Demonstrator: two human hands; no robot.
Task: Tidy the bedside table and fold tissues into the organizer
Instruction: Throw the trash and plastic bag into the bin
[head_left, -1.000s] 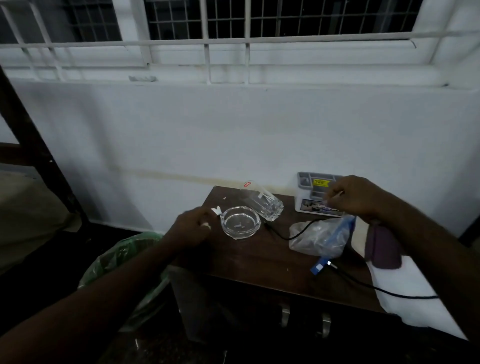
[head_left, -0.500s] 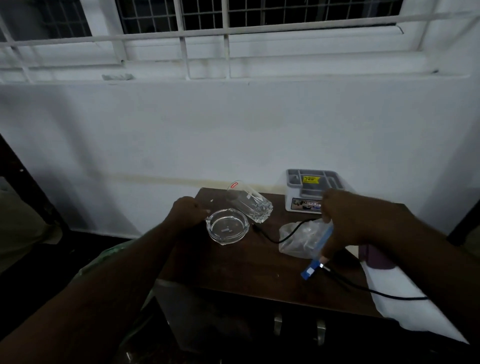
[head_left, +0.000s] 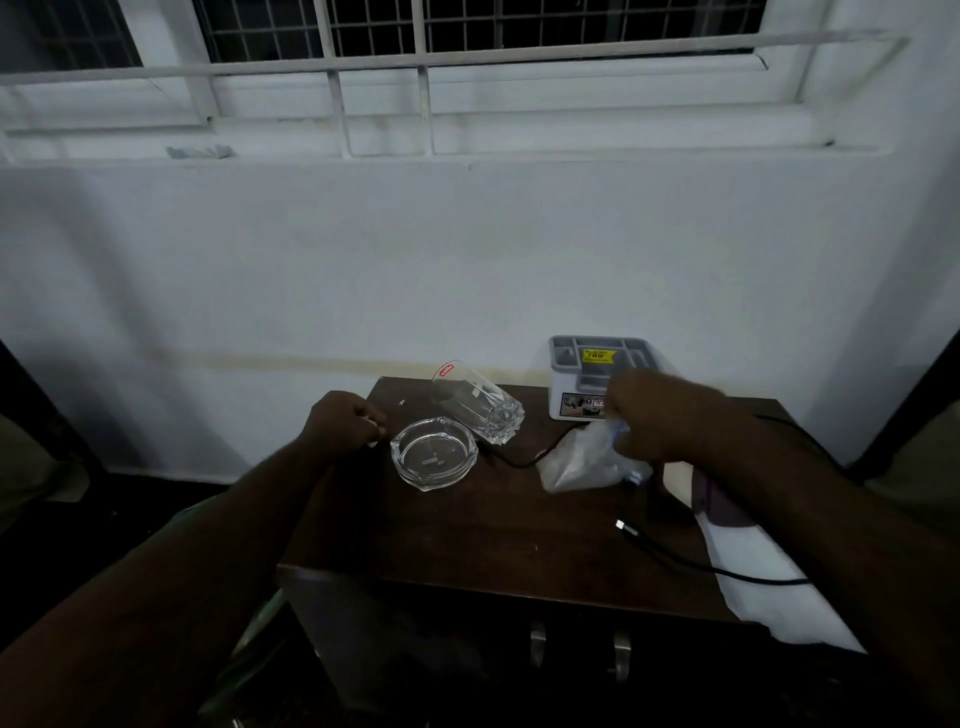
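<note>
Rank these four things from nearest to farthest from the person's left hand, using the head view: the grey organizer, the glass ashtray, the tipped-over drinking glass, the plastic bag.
From the left hand:
1. Glass ashtray, just to its right.
2. Tipped-over drinking glass, lying behind the ashtray.
3. Plastic bag, mid-table, under the right hand.
4. Grey organizer, back right, against the wall.

Right hand (head_left: 660, 415) now gripping plastic bag (head_left: 587, 460), bag's blue strip lifted off cable plug (head_left: 621, 525)
</note>
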